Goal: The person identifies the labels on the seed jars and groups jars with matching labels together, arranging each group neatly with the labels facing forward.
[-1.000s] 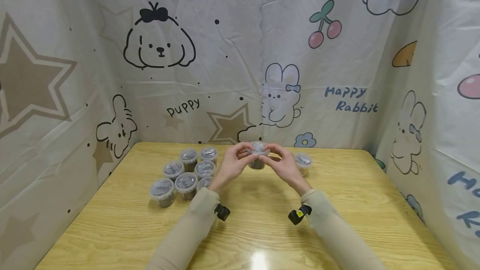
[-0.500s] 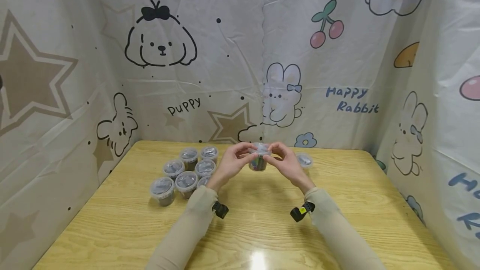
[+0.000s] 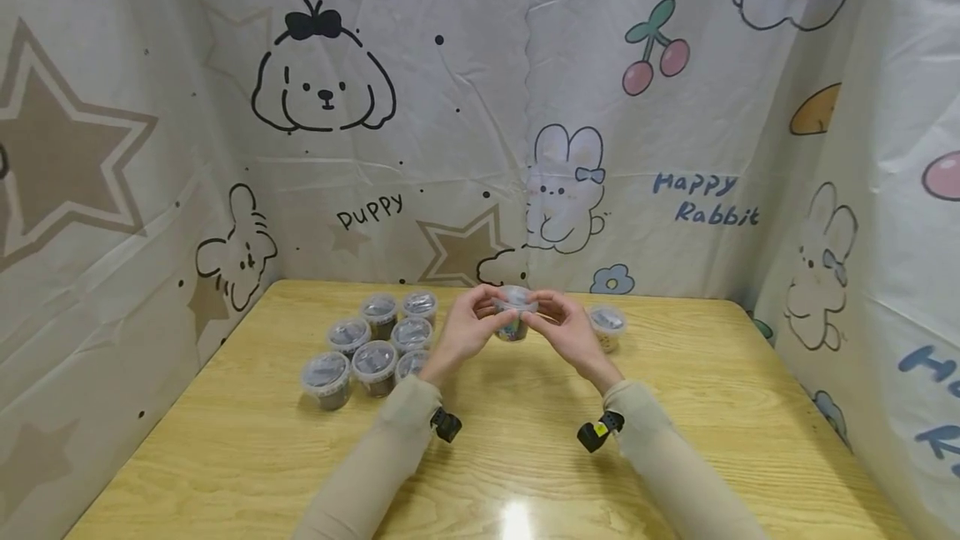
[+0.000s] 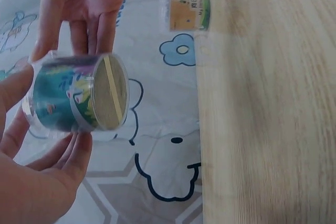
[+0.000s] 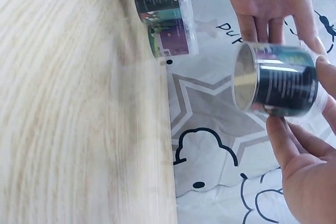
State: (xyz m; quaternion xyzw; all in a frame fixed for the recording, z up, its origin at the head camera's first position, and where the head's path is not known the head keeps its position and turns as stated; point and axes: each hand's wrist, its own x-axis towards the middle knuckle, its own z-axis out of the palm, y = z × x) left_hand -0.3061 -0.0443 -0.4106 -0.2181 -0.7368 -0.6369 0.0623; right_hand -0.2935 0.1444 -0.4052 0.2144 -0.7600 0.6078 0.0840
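Between both hands, above the table's far side, is a clear plastic tub point(image 3: 513, 332) with a lid and a colourful label. My left hand point(image 3: 462, 332) grips its left side at the lid rim, fingers and thumb curled. The right hand point(image 3: 568, 333) holds the opposite side the same way. In the left wrist view the tub point(image 4: 68, 95) shows a teal picture label, and its clear base reveals tan contents with a pale strip across. Dark label text faces the right wrist view on the same tub point(image 5: 286, 82).
Several similar lidded tubs point(image 3: 374, 367) stand grouped on the left of the wooden table point(image 3: 517, 440). A single tub point(image 3: 607, 327) with an orange label in the left wrist view stands just right of the right hand. A printed curtain point(image 3: 465, 148) closes off the back and sides.
The tub has turned slightly between the hands, and more of its coloured label shows than a second ago. It rose a little midway, then came back. Both hands keep their hold.
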